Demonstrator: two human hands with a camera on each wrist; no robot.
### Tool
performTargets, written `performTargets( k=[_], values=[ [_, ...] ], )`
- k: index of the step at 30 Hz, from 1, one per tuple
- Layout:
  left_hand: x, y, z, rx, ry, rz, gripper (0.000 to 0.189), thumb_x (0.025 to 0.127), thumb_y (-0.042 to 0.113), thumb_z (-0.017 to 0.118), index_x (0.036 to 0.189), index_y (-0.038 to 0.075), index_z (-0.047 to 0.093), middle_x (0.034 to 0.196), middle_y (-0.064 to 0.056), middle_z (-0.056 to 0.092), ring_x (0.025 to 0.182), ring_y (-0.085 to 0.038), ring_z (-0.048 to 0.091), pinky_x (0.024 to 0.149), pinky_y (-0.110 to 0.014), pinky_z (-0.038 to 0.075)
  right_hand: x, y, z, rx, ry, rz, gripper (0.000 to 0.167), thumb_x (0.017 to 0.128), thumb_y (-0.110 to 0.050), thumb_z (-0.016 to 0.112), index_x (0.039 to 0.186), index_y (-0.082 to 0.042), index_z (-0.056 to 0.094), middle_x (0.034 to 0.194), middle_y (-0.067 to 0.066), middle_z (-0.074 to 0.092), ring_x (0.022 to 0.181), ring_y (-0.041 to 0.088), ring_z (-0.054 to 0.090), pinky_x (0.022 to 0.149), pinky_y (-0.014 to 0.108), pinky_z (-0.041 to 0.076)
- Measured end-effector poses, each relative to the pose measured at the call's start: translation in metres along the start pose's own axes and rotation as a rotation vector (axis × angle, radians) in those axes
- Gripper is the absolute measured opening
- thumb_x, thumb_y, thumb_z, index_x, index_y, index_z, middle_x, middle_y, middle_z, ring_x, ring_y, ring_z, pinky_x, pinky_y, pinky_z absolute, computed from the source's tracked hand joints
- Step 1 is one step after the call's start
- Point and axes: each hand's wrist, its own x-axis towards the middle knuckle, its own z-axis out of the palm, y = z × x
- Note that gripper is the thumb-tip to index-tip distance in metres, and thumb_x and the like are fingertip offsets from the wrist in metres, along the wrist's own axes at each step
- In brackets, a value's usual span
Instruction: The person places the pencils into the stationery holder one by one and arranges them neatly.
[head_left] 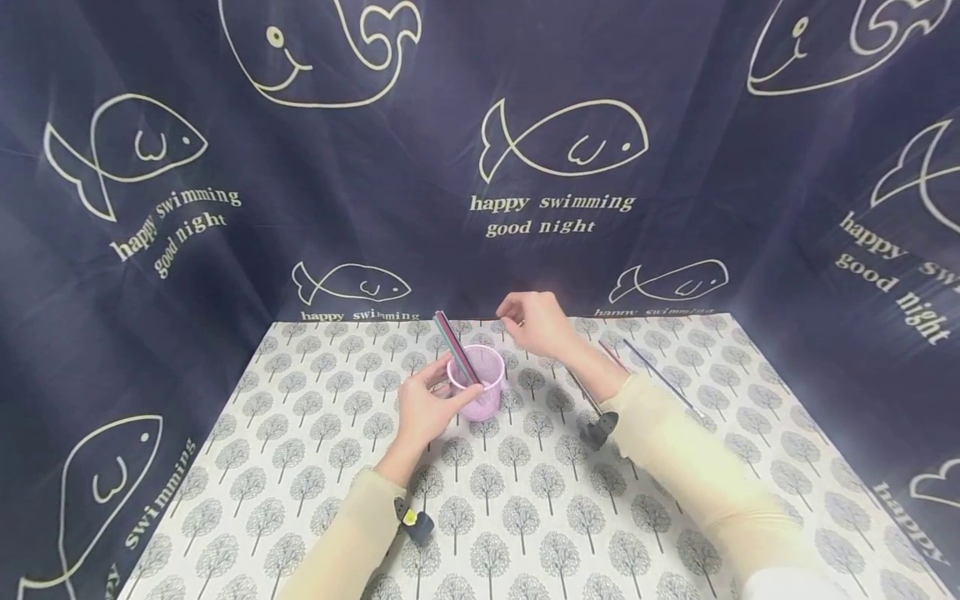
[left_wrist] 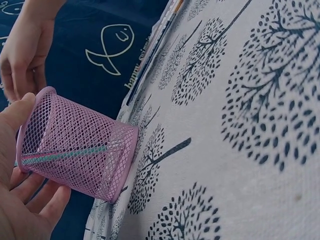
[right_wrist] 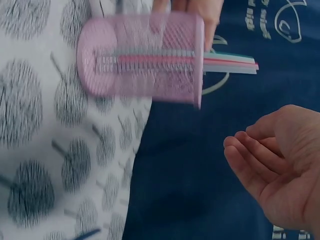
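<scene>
A pink mesh pen cup (head_left: 481, 404) stands upright on the table. My left hand (head_left: 429, 404) grips its left side, thumb by the rim and fingers round the wall, as the left wrist view also shows. Several slim, straight sticks (head_left: 455, 343), teal, dark and pinkish, lean in the cup and jut out above its rim. Their exact kind cannot be told. Beyond the cup and to its right, my right hand (head_left: 537, 323) hovers in the air. In the right wrist view its fingers (right_wrist: 255, 160) are loosely bent, with nothing between them.
A long blue stick with a pale end (head_left: 663, 377) lies on the tree-print tablecloth (head_left: 300, 475) at the right. A reddish stick (head_left: 612, 354) lies near it, and a thin dark stick (head_left: 583, 390) lies partly beneath my right forearm. A dark blue fish-print curtain (head_left: 420, 208) surrounds the table's back and sides.
</scene>
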Motion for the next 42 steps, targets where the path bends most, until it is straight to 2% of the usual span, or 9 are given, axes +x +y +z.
performTargets(
  k=[6,14,22,30,32,34,37,39,42],
  values=[
    [0.002,0.001,0.001,0.002,-0.002,-0.013,0.078,0.074,0.026,0.099,0.140,0.003,0.066,0.134,-0.019,0.074,0.117,-0.039,0.076,0.096,-0.039,0.068,-0.009,0.028,-0.018,-0.045,0.015,0.040,0.013,0.091,-0.007,0.068,0.099,-0.003,0.077,0.090,0.012,0.081,0.079,0.027,0.075,0.078,0.045,0.066],
    [0.000,-0.005,0.001,-0.037,0.020,-0.031,0.075,0.070,0.025,0.101,0.135,0.007,0.068,0.128,-0.018,0.076,0.112,-0.039,0.078,0.094,-0.037,0.069,-0.031,0.062,-0.021,-0.103,-0.048,0.130,0.013,0.094,-0.010,0.067,0.099,-0.005,0.077,0.090,0.011,0.081,0.083,0.030,0.076,0.087,0.051,0.065],
    [-0.001,-0.006,0.000,-0.044,0.021,-0.012,0.072,0.072,0.026,0.101,0.132,0.005,0.067,0.128,-0.020,0.076,0.112,-0.039,0.077,0.094,-0.037,0.069,-0.054,0.080,-0.010,-0.178,-0.107,0.135,0.011,0.090,-0.006,0.067,0.091,-0.004,0.077,0.086,0.012,0.079,0.081,0.030,0.075,0.081,0.049,0.067],
    [0.000,-0.007,0.001,-0.014,0.031,0.001,0.068,0.071,0.026,0.101,0.128,0.006,0.069,0.128,-0.017,0.076,0.117,-0.035,0.076,0.097,-0.038,0.068,-0.074,0.092,0.003,-0.208,-0.218,0.199,0.011,0.090,-0.010,0.076,0.093,0.001,0.076,0.080,0.012,0.076,0.071,0.025,0.070,0.075,0.046,0.067],
    [0.001,-0.007,0.000,-0.017,0.029,0.004,0.068,0.071,0.026,0.101,0.127,0.005,0.069,0.129,-0.017,0.076,0.118,-0.035,0.076,0.097,-0.039,0.068,-0.076,0.092,0.006,-0.232,-0.238,0.216,0.014,0.090,-0.012,0.078,0.094,0.002,0.077,0.080,0.012,0.077,0.073,0.026,0.071,0.093,0.053,0.066],
    [0.001,-0.007,0.000,-0.022,0.027,0.005,0.068,0.071,0.026,0.101,0.128,0.005,0.069,0.129,-0.017,0.076,0.119,-0.035,0.076,0.098,-0.039,0.068,-0.078,0.092,0.007,-0.245,-0.251,0.236,0.016,0.089,-0.013,0.080,0.093,0.002,0.077,0.081,0.013,0.077,0.077,0.030,0.073,0.114,0.062,0.054],
    [0.000,-0.006,0.001,-0.030,0.021,-0.020,0.068,0.071,0.026,0.101,0.127,0.006,0.069,0.129,-0.017,0.076,0.117,-0.035,0.076,0.097,-0.038,0.068,-0.082,0.092,0.009,-0.277,-0.261,0.240,0.014,0.088,-0.013,0.082,0.087,0.000,0.077,0.078,0.012,0.077,0.078,0.031,0.074,0.122,0.070,0.042],
    [0.000,-0.006,0.001,-0.037,0.015,-0.044,0.069,0.071,0.027,0.101,0.128,0.007,0.068,0.129,-0.017,0.076,0.116,-0.036,0.077,0.097,-0.038,0.068,-0.083,0.091,0.010,-0.297,-0.262,0.226,0.015,0.087,-0.011,0.081,0.075,-0.004,0.075,0.070,0.007,0.075,0.069,0.027,0.071,0.121,0.071,0.044],
    [-0.001,-0.005,0.000,-0.047,0.008,-0.069,0.070,0.071,0.028,0.101,0.129,0.007,0.067,0.130,-0.017,0.076,0.114,-0.036,0.077,0.096,-0.037,0.068,-0.085,0.088,0.010,-0.300,-0.260,0.213,0.035,0.085,-0.008,0.079,0.054,-0.013,0.063,0.049,-0.003,0.060,0.047,0.015,0.053,0.086,0.051,0.066]
  ],
)
